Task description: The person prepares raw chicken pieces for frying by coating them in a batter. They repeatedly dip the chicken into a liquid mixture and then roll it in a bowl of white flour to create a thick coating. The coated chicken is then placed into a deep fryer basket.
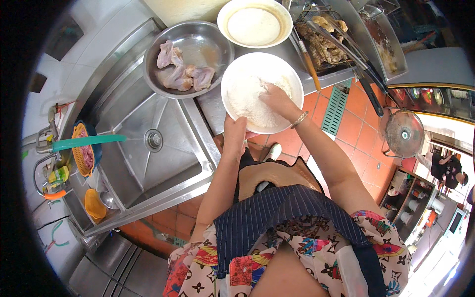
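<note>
My left hand (237, 130) grips the near left rim of a white bowl (225, 87) that holds pale flour-like powder (245, 100). The fingers of my right hand (278, 98) are dipped into the powder and partly hidden by it; a bracelet is on that wrist. Left of the bowl stands a round steel basin (150, 70) with several raw chicken wings (178, 74) in a little liquid. Behind the white bowl is a larger bowl (224, 18) of cream-coloured liquid batter (254, 26).
A steel sink (148, 178) with a green hose (89, 142) and baskets lies left. At the back right are a wire basket of fried pieces (323, 44), metal tongs (341, 46) and a wooden-handled tool (310, 70). A standing fan (404, 133) and a person (447, 170) are farther right.
</note>
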Demonstrator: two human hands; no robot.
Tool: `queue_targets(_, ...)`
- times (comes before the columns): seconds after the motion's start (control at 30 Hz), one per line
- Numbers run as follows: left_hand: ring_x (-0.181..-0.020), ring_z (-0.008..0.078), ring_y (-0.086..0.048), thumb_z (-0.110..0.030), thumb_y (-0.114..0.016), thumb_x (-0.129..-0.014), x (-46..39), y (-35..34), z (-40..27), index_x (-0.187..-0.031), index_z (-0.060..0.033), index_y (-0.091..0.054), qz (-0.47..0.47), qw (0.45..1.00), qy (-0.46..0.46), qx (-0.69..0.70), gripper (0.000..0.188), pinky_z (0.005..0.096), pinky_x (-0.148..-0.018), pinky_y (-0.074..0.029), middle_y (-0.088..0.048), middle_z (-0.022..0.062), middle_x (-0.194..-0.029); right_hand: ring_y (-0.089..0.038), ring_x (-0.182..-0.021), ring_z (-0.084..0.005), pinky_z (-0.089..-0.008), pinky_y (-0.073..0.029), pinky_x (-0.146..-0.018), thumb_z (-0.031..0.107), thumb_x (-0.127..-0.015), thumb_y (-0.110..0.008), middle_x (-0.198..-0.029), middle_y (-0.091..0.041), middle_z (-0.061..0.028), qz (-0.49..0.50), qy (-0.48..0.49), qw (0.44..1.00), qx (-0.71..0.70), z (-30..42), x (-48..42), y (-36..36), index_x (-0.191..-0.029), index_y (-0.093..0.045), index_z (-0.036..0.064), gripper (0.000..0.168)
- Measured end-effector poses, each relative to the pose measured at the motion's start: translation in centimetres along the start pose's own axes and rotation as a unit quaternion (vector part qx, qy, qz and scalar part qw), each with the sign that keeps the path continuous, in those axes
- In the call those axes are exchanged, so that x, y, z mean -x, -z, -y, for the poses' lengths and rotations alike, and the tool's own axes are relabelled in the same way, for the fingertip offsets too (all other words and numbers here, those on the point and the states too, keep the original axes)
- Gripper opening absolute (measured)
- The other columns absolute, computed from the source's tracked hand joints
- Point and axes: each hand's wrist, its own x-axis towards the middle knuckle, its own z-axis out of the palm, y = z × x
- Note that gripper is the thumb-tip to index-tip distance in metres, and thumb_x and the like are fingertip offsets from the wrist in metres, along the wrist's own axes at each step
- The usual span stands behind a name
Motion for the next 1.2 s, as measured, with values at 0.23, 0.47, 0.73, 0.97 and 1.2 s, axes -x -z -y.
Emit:
queue_targets(0.23,-0.083,0.0292,-0.063,-0.004,-0.038,-0.075,-0.3,0.2,0.7,-0.122,0.0066,-0.034,0.005,1.0,-0.011,-0.018,0.048,0.0345,-0.06,-0.058,-0.053,0.0216,-0.106,-0.051,-0.103,-0.0311,-0.0424,-0.041,-0.087,0.022,-0.071,-0.059,-0.103,-0.055,-0.017,-0.061,0.127,0.971,0.191,5.4,0.8,-0.2,-0.104,-0.057,0.004,0.037)
queue_targets(0.47,-0.083,0.0293,-0.063,-0.005,-0.037,-0.075,0.0,0.0,0.0,-0.123,0.0062,-0.032,0.004,1.0,0.002,-0.02,0.049,0.0342,-0.06,-0.058,-0.053,0.0212,-0.107,-0.045,-0.113,-0.0308,-0.0477,-0.029,-0.097,0.023,-0.077,-0.055,-0.119,-0.049,-0.0154,-0.026,0.136,0.945,0.297,2.6,0.7,0.0,-0.114,-0.052,0.011,0.039)
queue_targets(0.73,-0.091,0.0261,-0.06,-0.004,-0.037,-0.076,0.4,-0.9,0.3,-0.126,0.0027,-0.032,0.013,0.999,-0.036,-0.028,0.051,0.0332,-0.067,-0.056,-0.052,0.017,-0.11,-0.04,-0.116,-0.0355,-0.049,-0.031,-0.096,0.028,-0.073,-0.061,-0.126,-0.042,-0.0216,-0.016,0.059,0.948,0.311,4.9,2.7,2.1,-0.125,-0.044,0.011,0.057)
queue_targets(0.97,-0.089,0.0216,-0.059,0.001,-0.038,-0.075,0.0,-1.5,0.6,-0.123,0.0058,-0.035,-0.005,0.998,-0.021,-0.053,0.049,0.0264,-0.06,-0.054,-0.052,0.018,-0.11,-0.046,-0.109,-0.0371,-0.0496,-0.039,-0.087,0.014,-0.072,-0.059,-0.12,-0.044,-0.022,-0.018,0.028,0.918,0.394,6.5,1.5,-0.5,-0.128,-0.04,0.011,0.059)
queue_targets(1.2,-0.085,0.0218,-0.06,0.001,-0.039,-0.073,-0.9,-1.3,1.3,-0.122,0.0062,-0.036,-0.004,0.997,-0.055,-0.051,0.049,0.0274,-0.057,-0.055,-0.052,0.0176,-0.108,-0.048,-0.103,-0.0389,-0.0457,-0.043,-0.083,0.009,-0.069,-0.058,-0.115,-0.046,-0.0225,-0.036,-0.012,0.941,0.337,4.6,0.7,0.1,-0.124,-0.041,0.01,0.058)
